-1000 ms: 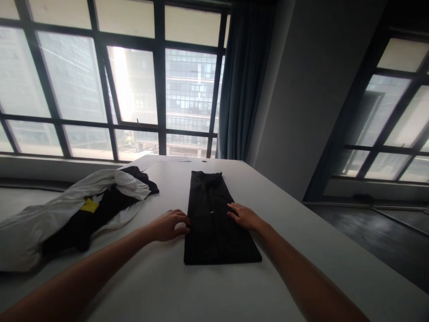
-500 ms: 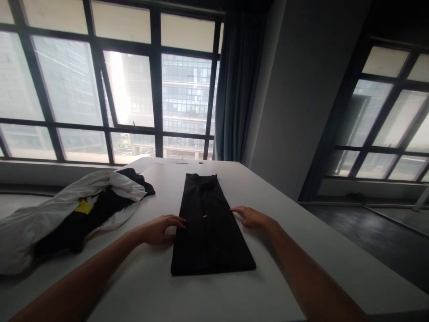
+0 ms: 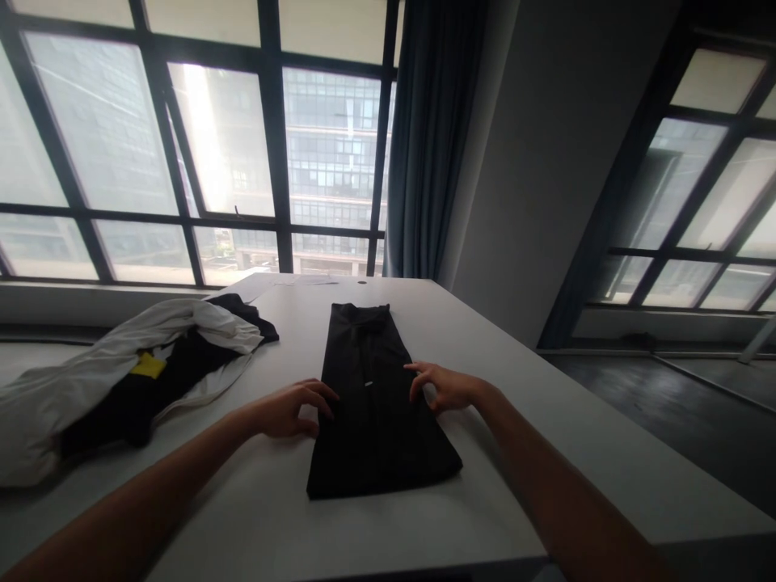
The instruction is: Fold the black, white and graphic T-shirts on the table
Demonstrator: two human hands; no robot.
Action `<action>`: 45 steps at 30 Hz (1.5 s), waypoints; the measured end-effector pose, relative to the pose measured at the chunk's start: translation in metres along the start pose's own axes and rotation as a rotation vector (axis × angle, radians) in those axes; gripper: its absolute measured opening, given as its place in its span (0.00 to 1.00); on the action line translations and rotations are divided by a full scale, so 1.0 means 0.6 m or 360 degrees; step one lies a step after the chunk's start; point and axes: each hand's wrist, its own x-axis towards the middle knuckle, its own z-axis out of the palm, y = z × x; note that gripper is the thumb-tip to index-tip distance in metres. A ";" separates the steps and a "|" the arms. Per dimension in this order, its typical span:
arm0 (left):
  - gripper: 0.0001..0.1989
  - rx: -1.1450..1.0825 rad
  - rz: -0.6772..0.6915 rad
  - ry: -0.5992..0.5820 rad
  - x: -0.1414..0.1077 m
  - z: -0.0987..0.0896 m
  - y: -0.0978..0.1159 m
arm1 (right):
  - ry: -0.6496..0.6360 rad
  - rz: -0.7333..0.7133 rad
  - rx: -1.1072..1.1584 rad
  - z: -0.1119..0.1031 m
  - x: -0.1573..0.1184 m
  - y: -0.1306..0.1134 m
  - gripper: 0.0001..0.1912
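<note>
A black garment [image 3: 373, 436], folded into a long flat strip, lies lengthwise on the white table [image 3: 485, 368]. A small pale mark sits near its middle, and its far end looks bunched. My left hand [image 3: 297, 408] is at the left edge, fingers curved over the top and thumb low beside the fabric. At the right edge, my right hand [image 3: 442, 388] has its fingers bent down onto the cloth, thumb partly hidden. Both hands grip the garment's sides, and its near right corner looks slightly raised.
To the left lies a loose heap of white and black clothes [image 3: 175, 347] with a yellow patch [image 3: 149, 365]. Papers [image 3: 303, 281] rest at the table's far end. Beyond are windows [image 3: 224, 145], a blue curtain [image 3: 424, 145] and a grey pillar [image 3: 533, 178].
My right hand has moved from beside the edge onto the garment, its fingers now bent. The left thumb has come in against the left side. The near right corner has risen slightly.
</note>
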 end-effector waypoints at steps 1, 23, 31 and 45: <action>0.10 -0.0011 0.0015 0.0007 0.001 -0.001 0.004 | 0.0017 -0.0023 0.0017 0.002 0.001 -0.001 0.21; 0.37 -0.1280 -0.0960 0.0567 0.024 0.008 -0.025 | 0.0448 0.0307 0.0921 0.037 0.053 0.023 0.28; 0.33 -0.0701 -0.0867 0.0695 0.040 0.022 -0.029 | 0.0675 0.0054 0.0375 0.049 0.068 0.023 0.35; 0.22 -0.0337 -0.0682 0.0880 0.031 0.012 -0.036 | 0.1033 0.0247 0.0367 0.060 0.095 0.015 0.25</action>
